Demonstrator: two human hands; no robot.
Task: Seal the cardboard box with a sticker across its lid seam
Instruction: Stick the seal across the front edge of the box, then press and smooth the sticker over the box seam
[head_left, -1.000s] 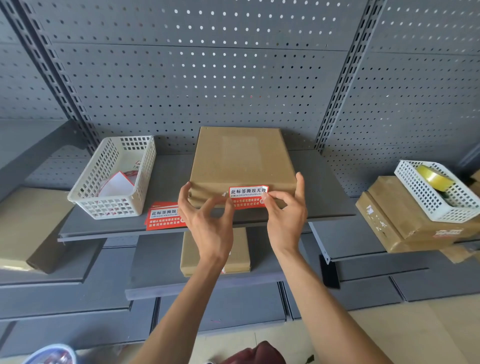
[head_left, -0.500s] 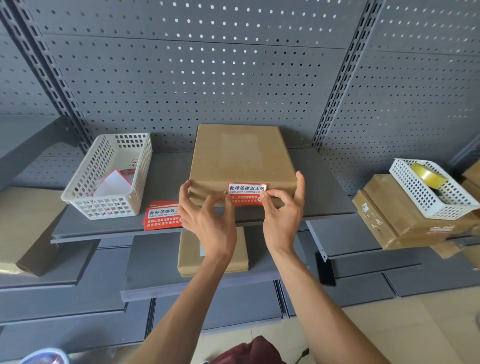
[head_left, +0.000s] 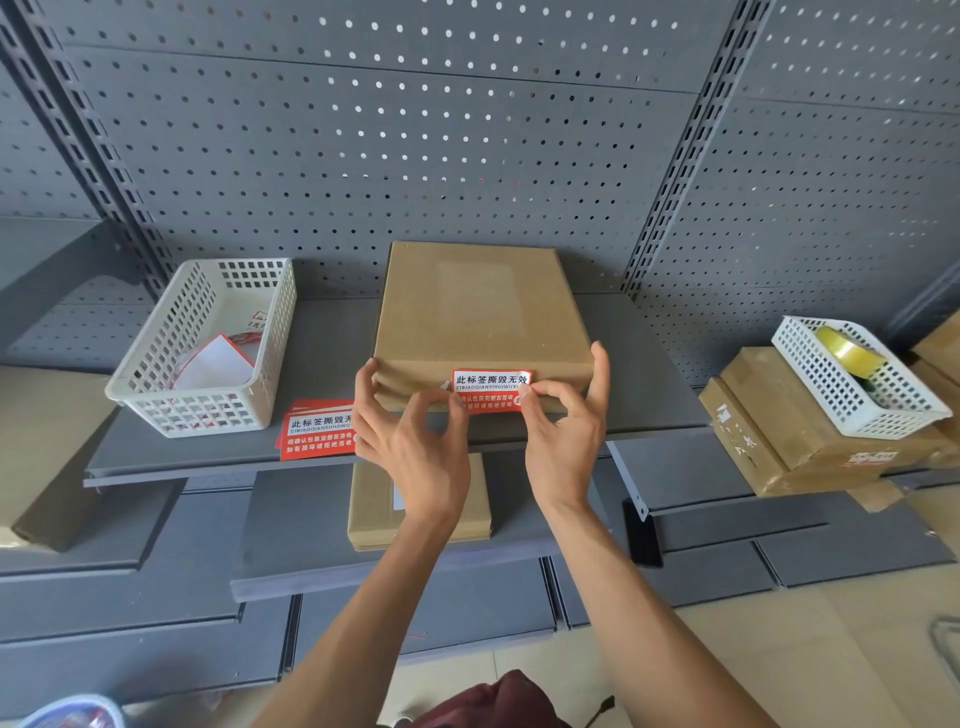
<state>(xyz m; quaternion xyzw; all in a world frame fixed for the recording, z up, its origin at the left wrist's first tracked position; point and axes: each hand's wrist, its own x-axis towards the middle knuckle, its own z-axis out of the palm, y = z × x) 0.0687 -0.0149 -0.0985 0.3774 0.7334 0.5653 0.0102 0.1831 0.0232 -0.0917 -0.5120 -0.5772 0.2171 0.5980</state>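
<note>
A flat brown cardboard box (head_left: 478, 312) lies on a grey shelf (head_left: 322, 353), lid shut. A red and white sticker (head_left: 491, 384) sits at the middle of the box's front edge, its top half on the lid and its lower half bent down over the front face. My left hand (head_left: 415, 447) has thumb and forefinger at the sticker's left end, other fingers spread against the box's left corner. My right hand (head_left: 563, 441) pinches the sticker's right end, little finger raised by the box's right corner.
A white basket (head_left: 208, 410) with sticker backings stands to the left, and a stack of red stickers (head_left: 317, 428) lies beside it. A second box (head_left: 374, 509) rests on the lower shelf. At right, a basket (head_left: 852, 395) with a tape roll (head_left: 847, 353) sits on boxes (head_left: 779, 431).
The sticker has come down onto the box's front edge and now bends over the front face. Both hands stayed at its ends, shifting slightly forward.
</note>
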